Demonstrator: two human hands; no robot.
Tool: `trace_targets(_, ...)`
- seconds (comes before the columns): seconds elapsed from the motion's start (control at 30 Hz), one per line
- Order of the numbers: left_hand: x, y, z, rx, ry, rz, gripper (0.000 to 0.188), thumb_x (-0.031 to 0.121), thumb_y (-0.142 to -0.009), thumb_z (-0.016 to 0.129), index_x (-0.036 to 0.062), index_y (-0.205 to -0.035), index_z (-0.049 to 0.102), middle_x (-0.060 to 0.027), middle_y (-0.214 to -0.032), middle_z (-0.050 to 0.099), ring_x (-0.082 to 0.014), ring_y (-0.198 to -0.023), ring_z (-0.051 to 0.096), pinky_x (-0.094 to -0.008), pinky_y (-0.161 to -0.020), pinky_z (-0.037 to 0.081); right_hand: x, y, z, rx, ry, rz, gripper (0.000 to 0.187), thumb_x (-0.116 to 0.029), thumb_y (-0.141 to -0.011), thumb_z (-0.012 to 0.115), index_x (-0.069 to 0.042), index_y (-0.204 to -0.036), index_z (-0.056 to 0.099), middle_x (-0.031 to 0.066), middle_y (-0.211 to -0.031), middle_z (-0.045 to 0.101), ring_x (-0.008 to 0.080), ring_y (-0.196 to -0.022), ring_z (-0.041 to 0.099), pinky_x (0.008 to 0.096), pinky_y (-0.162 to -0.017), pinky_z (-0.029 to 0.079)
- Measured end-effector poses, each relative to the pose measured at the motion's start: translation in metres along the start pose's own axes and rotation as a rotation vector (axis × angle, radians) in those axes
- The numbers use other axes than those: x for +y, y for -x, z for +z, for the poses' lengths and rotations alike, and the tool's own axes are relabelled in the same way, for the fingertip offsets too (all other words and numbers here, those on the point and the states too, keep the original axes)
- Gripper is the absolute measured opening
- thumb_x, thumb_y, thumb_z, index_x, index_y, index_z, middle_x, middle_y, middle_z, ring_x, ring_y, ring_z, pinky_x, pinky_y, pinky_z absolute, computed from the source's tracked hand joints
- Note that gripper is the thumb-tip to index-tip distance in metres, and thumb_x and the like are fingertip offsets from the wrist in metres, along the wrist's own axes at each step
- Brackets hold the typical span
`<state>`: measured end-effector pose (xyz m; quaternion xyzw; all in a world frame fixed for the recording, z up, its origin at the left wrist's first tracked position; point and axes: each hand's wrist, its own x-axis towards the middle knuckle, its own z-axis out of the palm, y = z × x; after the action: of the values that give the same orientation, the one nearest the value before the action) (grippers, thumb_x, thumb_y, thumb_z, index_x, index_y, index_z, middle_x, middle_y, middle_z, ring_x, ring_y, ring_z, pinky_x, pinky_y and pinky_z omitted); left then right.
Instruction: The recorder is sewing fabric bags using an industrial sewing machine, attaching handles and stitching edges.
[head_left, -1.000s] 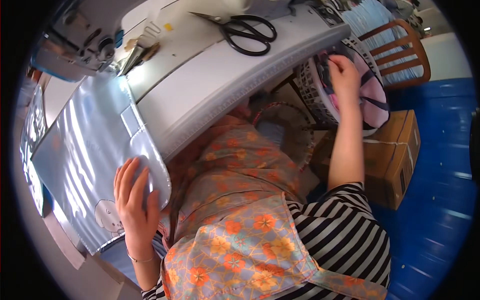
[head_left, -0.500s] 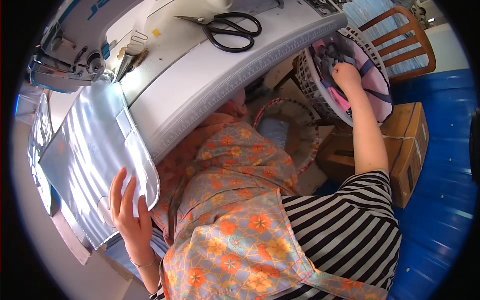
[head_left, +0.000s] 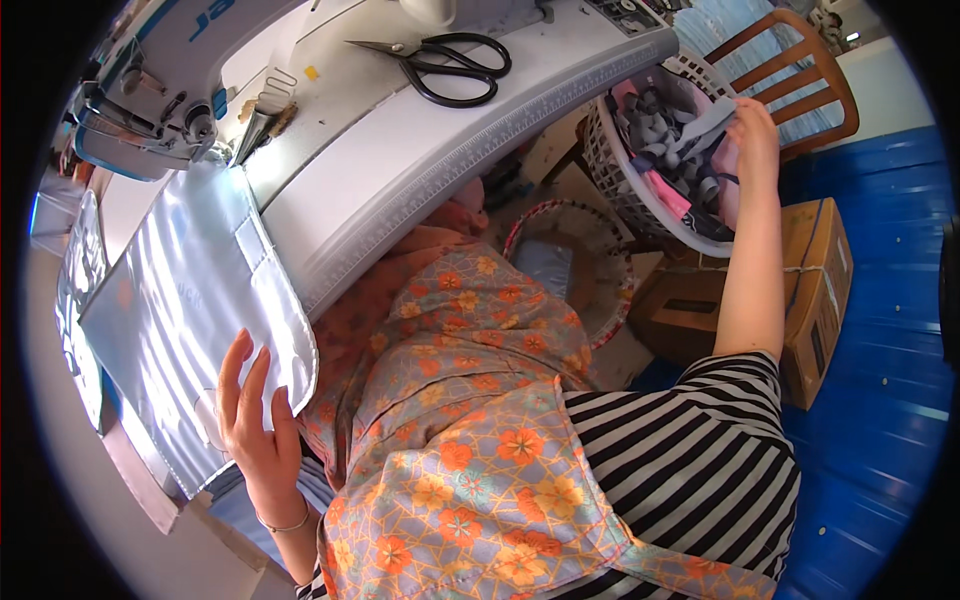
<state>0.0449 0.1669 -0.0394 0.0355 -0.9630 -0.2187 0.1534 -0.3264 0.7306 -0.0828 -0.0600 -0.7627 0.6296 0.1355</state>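
My right hand (head_left: 755,130) is raised over the far right rim of a white plastic basket (head_left: 607,165), its fingers closed on a grey fabric strip (head_left: 703,128). The strip stretches down toward a tangle of similar grey strips (head_left: 650,130) in the basket. Pink and dark cloth lies among them. At the left, my left hand (head_left: 258,425) has its fingers apart, beside or resting on the near edge of a shiny silvery fabric panel (head_left: 200,310). That panel reaches up under the head of a sewing machine (head_left: 150,90).
Black-handled scissors (head_left: 455,68) lie on the white sewing table (head_left: 370,150), whose front edge carries a ruler strip. A brown cardboard box (head_left: 800,300) stands below the basket, near a wooden chair (head_left: 815,75). Another round basket (head_left: 570,265) sits under the table.
My right hand has risen out of the basket and moved right, drawing up a grey fabric strip. My left hand and the silvery panel stay nearly in place.
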Motion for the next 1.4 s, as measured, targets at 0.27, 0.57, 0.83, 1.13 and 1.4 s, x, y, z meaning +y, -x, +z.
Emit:
trace_targets(0.27, 0.0, 0.006, 0.0, 0.014, 0.053, -0.012, 0.037, -0.001, -0.087, 0.058, 0.0027, -0.123, 0.066, -0.0191, -0.137, 0.058, -0.0342, -0.12, 0.061, -0.0448, -0.1, 0.049, -0.082, 0.039, 0.047, 0.119, 0.252, -0.391, 0.019, -0.011, -0.1, 0.058, -0.002, -0.112, 0.069, 0.002, -0.105, 0.068, 0.0077, -0.09, 0.059, 0.0223, -0.081, 0.045)
trace_targets(0.57, 0.066, -0.057, 0.006, 0.018, 0.388, 0.236, 0.065, 0.003, -0.075, 0.076, -0.003, -0.136, 0.055, -0.025, -0.139, 0.054, -0.0402, -0.126, 0.056, -0.0419, -0.103, 0.047, -0.181, 0.2, 0.211, -0.753, 0.267, -1.099, 0.01, 0.0, -0.083, 0.067, -0.006, -0.091, 0.069, 0.0075, -0.084, 0.068, 0.0212, -0.072, 0.065, 0.0307, -0.063, 0.05)
trace_targets(0.83, 0.003, -0.038, -0.033, 0.308, 0.757, -0.317, 0.018, -0.002, -0.097, 0.053, -0.0001, -0.105, 0.069, 0.0009, -0.076, 0.06, -0.0045, -0.062, 0.05, -0.0207, -0.053, 0.041, -0.182, 0.23, 0.277, -1.32, 0.022, -0.502, 0.013, -0.004, -0.086, 0.073, 0.0, -0.095, 0.065, 0.0019, -0.081, 0.066, 0.007, -0.068, 0.059, 0.0235, -0.058, 0.046)
trace_targets(1.13, -0.172, 0.022, -0.119, 0.82, 0.756, -0.548, 0.019, 0.012, -0.101, 0.058, 0.0004, -0.113, 0.066, -0.0029, -0.075, 0.062, -0.0081, -0.065, 0.055, -0.0259, -0.066, 0.049, -0.157, 0.198, 0.359, -1.215, 0.069, -0.276, 0.011, -0.011, -0.093, 0.063, -0.002, -0.096, 0.068, -0.0027, -0.078, 0.061, 0.0045, -0.07, 0.049, 0.0208, -0.065, 0.04)
trace_targets(1.4, -0.157, -0.062, -0.075, 0.564, -0.573, -0.179, 0.031, 0.007, -0.085, 0.061, 0.0024, -0.115, 0.068, -0.0172, -0.131, 0.061, -0.0365, -0.116, 0.06, -0.0415, -0.096, 0.049, -0.118, 0.208, 0.452, -1.194, 0.042, -0.079, 0.019, -0.02, -0.094, 0.066, -0.001, -0.094, 0.07, 0.0002, -0.082, 0.066, 0.0071, -0.073, 0.06, 0.0234, -0.067, 0.049)
